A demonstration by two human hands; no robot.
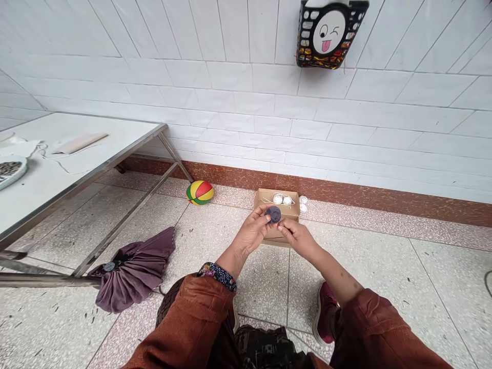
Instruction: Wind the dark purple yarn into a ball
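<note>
My left hand [257, 228] is closed on a small dark grey-purple round coil [273, 214], which looks like wound fabric or yarn. Thumb and fingers grip its left edge. Just right of and below the coil, my right hand [298, 237] is closed in a pinch. What lies between its fingertips is too small to make out. Under and beyond both hands, an open cardboard box [261, 197] stands on the floor, partly hidden by them. White balls of yarn or string [282, 199] lie in its far part, with loose strands around them.
More small white balls [303, 204] lie right of the box by the wall. A striped ball [200, 192] rests beside the metal-framed table [142, 132] at left. A folded purple umbrella [134, 271] lies on the floor. A black basket [332, 33] hangs on the wall.
</note>
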